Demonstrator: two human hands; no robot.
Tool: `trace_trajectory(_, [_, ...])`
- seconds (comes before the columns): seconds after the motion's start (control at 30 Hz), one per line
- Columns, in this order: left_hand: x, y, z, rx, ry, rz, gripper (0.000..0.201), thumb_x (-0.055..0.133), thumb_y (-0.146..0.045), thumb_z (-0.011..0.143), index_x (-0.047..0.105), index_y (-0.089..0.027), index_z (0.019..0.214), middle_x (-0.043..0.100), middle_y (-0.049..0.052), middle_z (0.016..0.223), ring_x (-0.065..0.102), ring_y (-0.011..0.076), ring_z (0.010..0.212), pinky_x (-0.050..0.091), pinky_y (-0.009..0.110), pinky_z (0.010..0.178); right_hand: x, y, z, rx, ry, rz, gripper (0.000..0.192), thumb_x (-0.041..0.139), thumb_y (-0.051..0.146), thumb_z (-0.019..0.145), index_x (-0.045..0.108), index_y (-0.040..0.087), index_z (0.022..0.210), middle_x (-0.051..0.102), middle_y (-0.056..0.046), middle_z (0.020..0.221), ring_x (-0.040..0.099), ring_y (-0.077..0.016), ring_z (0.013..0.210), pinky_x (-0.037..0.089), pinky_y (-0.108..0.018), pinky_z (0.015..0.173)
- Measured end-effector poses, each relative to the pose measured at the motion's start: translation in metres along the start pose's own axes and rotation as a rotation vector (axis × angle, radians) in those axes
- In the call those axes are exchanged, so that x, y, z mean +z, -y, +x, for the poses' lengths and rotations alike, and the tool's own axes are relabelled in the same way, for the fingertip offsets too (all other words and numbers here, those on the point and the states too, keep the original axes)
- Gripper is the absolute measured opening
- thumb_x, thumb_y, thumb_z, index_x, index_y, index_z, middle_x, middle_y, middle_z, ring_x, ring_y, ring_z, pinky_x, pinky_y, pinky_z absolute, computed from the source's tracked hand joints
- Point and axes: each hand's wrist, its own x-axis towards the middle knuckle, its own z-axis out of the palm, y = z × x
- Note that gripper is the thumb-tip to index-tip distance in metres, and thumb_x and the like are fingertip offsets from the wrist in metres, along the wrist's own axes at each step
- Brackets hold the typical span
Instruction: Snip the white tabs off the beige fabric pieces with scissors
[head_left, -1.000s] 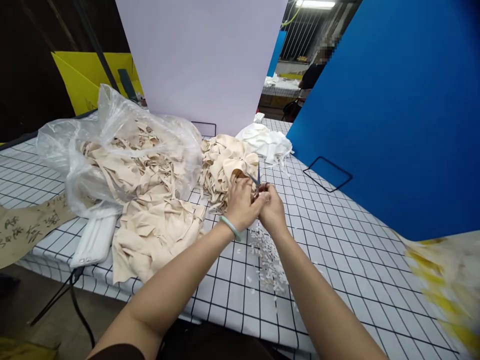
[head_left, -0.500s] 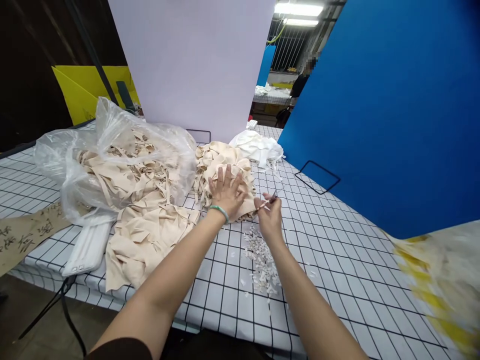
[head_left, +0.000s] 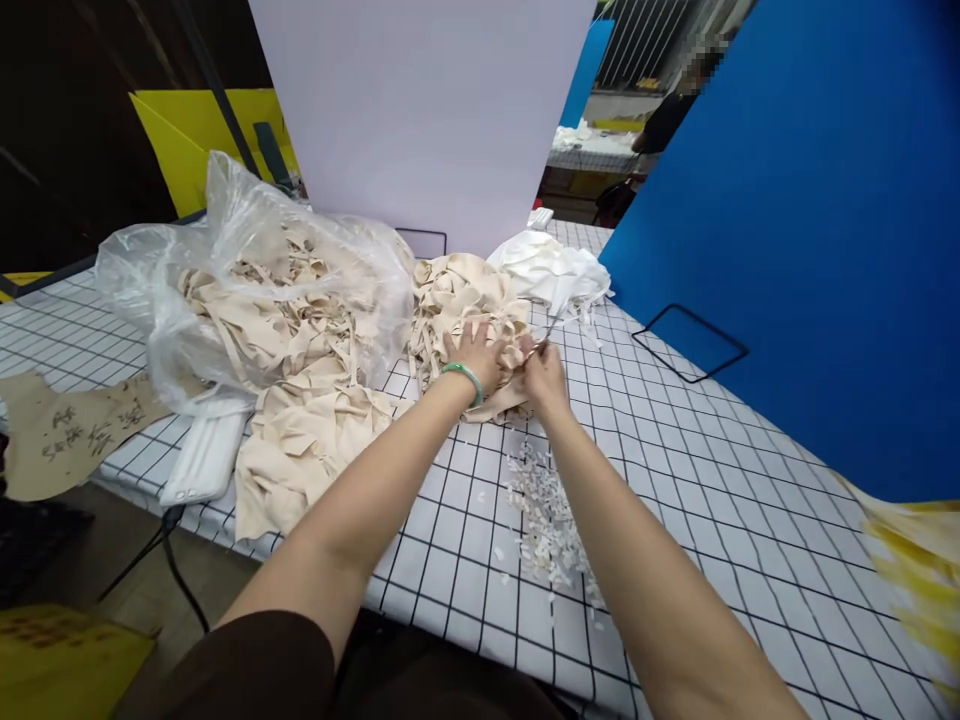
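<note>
1. My left hand lies on the near edge of the beige fabric pile, fingers curled down into the cloth and gripping a fold of it. A green bangle sits on that wrist.
2. My right hand is just right of the left, almost touching it, closed around small scissors whose thin blades point up and away toward the far right.
3. The beige pile sits at the middle of the checked table, toward its far side, just in front of a white board.
4. Directly near me from my hands, a scatter of tiny white clippings lies on the checked cloth.
5. To the left, a clear plastic bag full of beige strips leans against the pile; more loose beige pieces spill out in front of it.
6. A white fabric heap lies just beyond my right hand, at the foot of a blue board.
7. A brown paper sheet with writing lies at the far left edge of the table.
</note>
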Motion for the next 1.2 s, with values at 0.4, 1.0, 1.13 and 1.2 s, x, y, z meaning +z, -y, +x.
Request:
trace_trajectory(0.4, [-0.037,0.098,-0.134,0.117,0.003,-0.024,0.016,0.061,-0.011,0.080,0.066,-0.013,0.066,0.063,0.010,0.077,0.061,0.0237,0.084,0.053,0.040,0.085,0.014,0.040,-0.121,0.094,0.268,0.433,0.041,0.083,0.042,0.065,0.050,0.023,0.080,0.052,0.004,0.074,0.048,-0.0116,0.064,0.042,-0.025,0.057])
trace_trajectory(1.0, [-0.008,0.070,-0.224,0.126,-0.137,-0.318,0.021,0.044,-0.003,0.080,0.059,-0.018,0.080,0.062,0.003,0.081,0.061,0.0166,0.077,0.053,0.028,0.072,0.016,0.011,-0.166,0.148,0.299,0.211,0.031,0.073,0.036,0.070,0.053,0.024,0.091,0.066,-0.003,0.097,0.058,-0.0170,0.074,0.048,-0.031,0.067])
trace_trajectory(1.13, [0.004,0.078,-0.188,0.087,-0.267,-0.226,0.026,0.043,0.000,0.077,0.061,-0.016,0.089,0.064,0.012,0.100,0.060,0.0256,0.101,0.050,0.044,0.094,0.050,0.017,-0.145,0.049,0.253,0.133,0.023,0.071,0.019,0.063,0.052,0.025,0.076,0.062,0.000,0.079,0.057,-0.0221,0.084,0.046,-0.037,0.082])
trace_trajectory(1.2, [0.005,0.081,-0.166,0.095,-0.281,-0.190,0.031,0.047,0.000,0.075,0.062,-0.015,0.099,0.061,0.017,0.115,0.053,0.0316,0.119,0.039,0.056,0.107,0.056,0.018,-0.142,0.015,0.259,0.143,0.018,0.065,0.018,0.064,0.051,0.024,0.074,0.060,0.001,0.074,0.057,-0.0210,0.078,0.047,-0.037,0.080])
